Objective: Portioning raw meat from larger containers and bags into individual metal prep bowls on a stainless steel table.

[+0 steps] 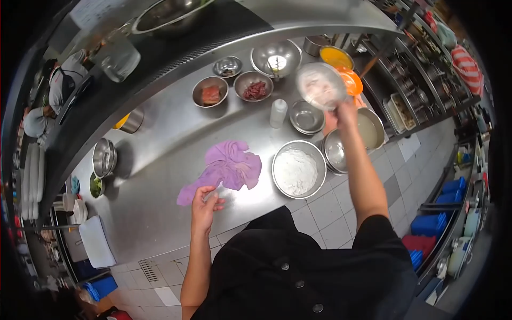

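My right hand [346,115] is gripping the near rim of a metal bowl [334,75], raised over the far right of the counter. Pale pinkish-white contents show in it, blurred by motion. My left hand [205,208] hangs by the near edge of a crumpled purple cloth [236,164]; its fingers are loosely curled and apart, with nothing visible in them. Between my arms stands a steel bowl [276,162] of white powder [298,171]. Stacked bowls [335,150] are partly hidden behind my right forearm, beside a pot [380,124] of cloudy liquid.
The steel counter [160,212] carries a white squeeze bottle [279,113], empty-looking bowls [307,117], a bowl of red meat pieces [254,91] and one with a reddish block [211,95]. Orange containers [351,81] stand far right. A shelf [224,48] overhangs the back. Other people [66,82] are beyond.
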Demonstrator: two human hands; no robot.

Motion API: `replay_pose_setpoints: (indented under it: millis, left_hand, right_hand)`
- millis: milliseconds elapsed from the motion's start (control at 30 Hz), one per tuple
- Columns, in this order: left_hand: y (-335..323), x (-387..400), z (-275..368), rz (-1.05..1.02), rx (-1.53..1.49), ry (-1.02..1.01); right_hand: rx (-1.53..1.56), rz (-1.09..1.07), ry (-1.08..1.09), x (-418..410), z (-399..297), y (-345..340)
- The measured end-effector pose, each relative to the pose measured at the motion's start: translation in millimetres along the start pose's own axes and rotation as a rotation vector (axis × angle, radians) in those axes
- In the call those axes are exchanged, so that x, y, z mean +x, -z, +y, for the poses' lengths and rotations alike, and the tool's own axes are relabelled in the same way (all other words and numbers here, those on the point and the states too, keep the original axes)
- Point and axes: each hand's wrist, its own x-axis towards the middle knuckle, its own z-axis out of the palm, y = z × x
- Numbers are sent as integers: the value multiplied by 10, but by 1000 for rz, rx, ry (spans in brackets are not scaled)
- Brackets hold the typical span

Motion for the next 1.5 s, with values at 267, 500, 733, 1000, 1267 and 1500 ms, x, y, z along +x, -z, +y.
replay_pose_setpoints:
  millis: [267,500,733,1000,1267,1500]
  left_hand:
    - [384,-120,-710,134,51,316]
    - [729,-467,-848,314,-32,339]
    - [901,-844,-907,457,-110,366]
    - [1009,-992,-840,526,-129,344]
    - [1156,-1267,-910,593,-140,359]
    - [1562,-1675,-1337,708,-152,397]
  right_hand:
    - [266,262,-149,1587,267,732]
    - [260,157,-278,1662,282,953]
    - [124,331,-242,1705,3,1314]
    - [68,496,-202,1800,-33,1222]
    - [-373,518,-158,1826,123,970]
    - [-320,328,160,1638,191,776]
